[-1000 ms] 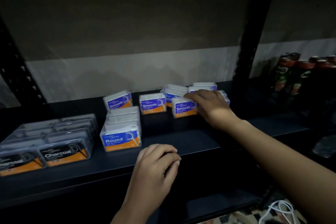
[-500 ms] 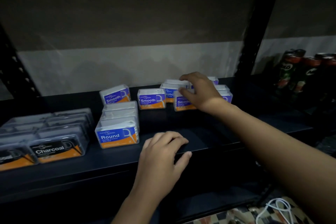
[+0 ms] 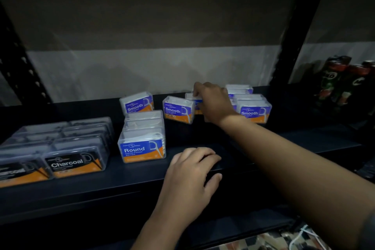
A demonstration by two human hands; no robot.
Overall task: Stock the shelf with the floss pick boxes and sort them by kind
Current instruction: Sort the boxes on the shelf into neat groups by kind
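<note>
While the right hand (image 3: 213, 103) reaches to the back of the dark, matte metal shelf (image 3: 121, 178), its grip pinching a clear plastic Smooth box (image 3: 193, 97) among other blue-and-orange "Smooth" boxes (image 3: 254, 110), the left hand (image 3: 188, 176) rests loosely curled on the shelf's front edge, holding nothing. Left of them sit a row of "Round" boxes (image 3: 143, 148) and black-labelled "Charcoal" boxes (image 3: 75, 163), before a rough grey wall (image 3: 142, 36); dim bottles (image 3: 343, 81) stand far right.

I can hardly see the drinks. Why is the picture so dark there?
Head view: dim light falls mostly on the wall and the floss boxes; the bottles on the right sit in deep shadow and look blurry, and the shelf posts bend from the wide lens.
</note>
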